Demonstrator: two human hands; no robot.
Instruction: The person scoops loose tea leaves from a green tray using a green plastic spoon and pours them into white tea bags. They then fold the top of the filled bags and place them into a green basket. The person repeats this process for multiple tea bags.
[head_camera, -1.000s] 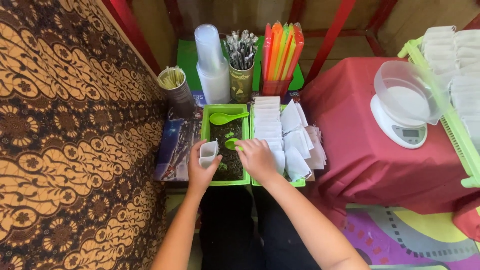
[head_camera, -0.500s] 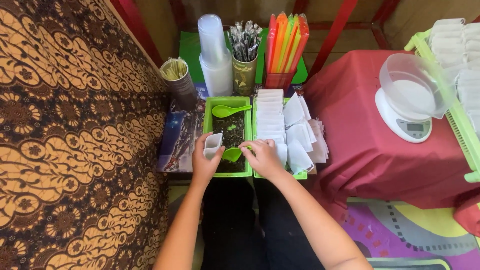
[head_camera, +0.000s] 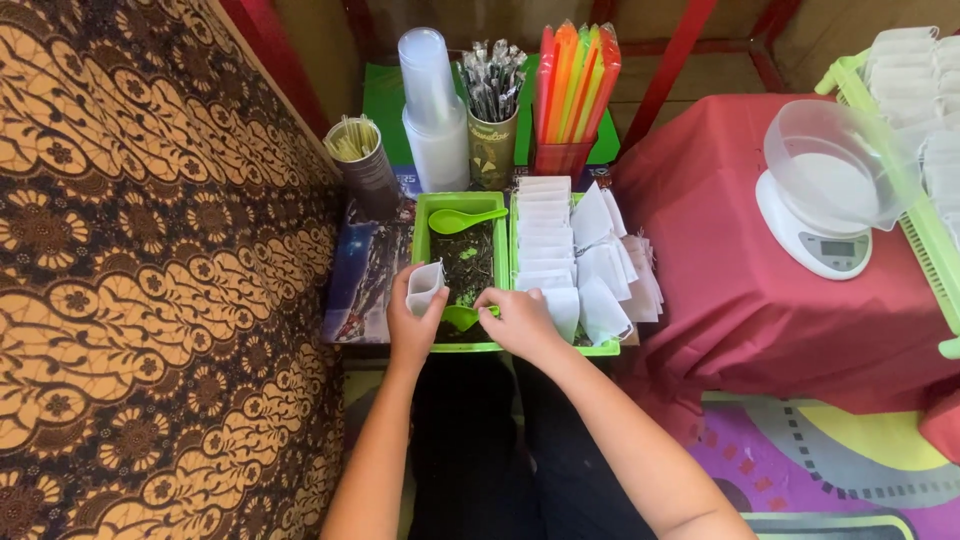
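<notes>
A: What do the hands hold?

B: The left hand (head_camera: 412, 325) pinches a small white paper pouch (head_camera: 425, 287) open over the green tray (head_camera: 424, 235) of dark loose leaves. The right hand (head_camera: 522, 322) has its fingers closed round a green scoop (head_camera: 462, 318) dipped in the leaves.

A: Nearby?

B: A second green spoon (head_camera: 462, 219) lies at the tray's far end; white pouches (head_camera: 585, 270) are stacked just right.
</notes>
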